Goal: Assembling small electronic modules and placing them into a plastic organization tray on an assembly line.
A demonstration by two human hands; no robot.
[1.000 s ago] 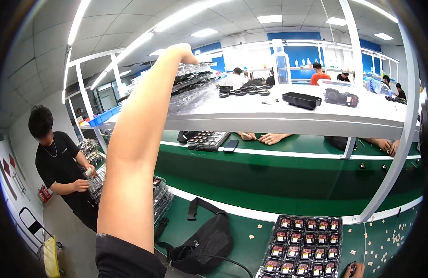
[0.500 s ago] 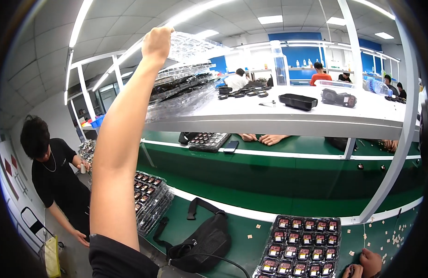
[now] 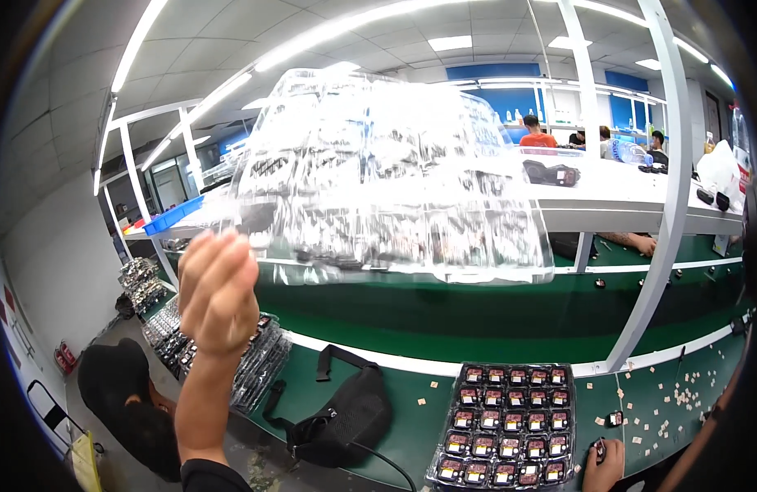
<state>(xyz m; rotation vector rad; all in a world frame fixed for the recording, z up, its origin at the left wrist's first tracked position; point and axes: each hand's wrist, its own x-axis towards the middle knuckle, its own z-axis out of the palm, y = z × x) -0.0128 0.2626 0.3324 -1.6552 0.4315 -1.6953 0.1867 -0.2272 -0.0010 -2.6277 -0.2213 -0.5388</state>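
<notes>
My left hand (image 3: 218, 291) is raised, its fingers closed at the lower left corner of a clear plastic tray (image 3: 395, 189). The tray is thin, with many moulded pockets, and tilts broadly across the view with glare and motion blur. Through it the shelf behind shows only in part. My right hand is not in view. Below, on the green bench, a filled tray (image 3: 501, 426) carries rows of small black devices with dark red faces. Near my forearm lies a black waist bag (image 3: 350, 414), and a stack of filled trays (image 3: 259, 361) stands behind it.
A white shelf (image 3: 624, 197) with metal posts (image 3: 670, 164) crosses ahead. A co-worker's hand (image 3: 604, 467) holds a small black device at the lower right, near scattered pale chips (image 3: 686, 394). A person in black (image 3: 128, 402) bends at the left. A blue bin (image 3: 173, 215) sits on the shelf.
My left hand has come down from above the shelf, bringing the clear tray off the stack there and out in front of me. The person at the left has bent down.
</notes>
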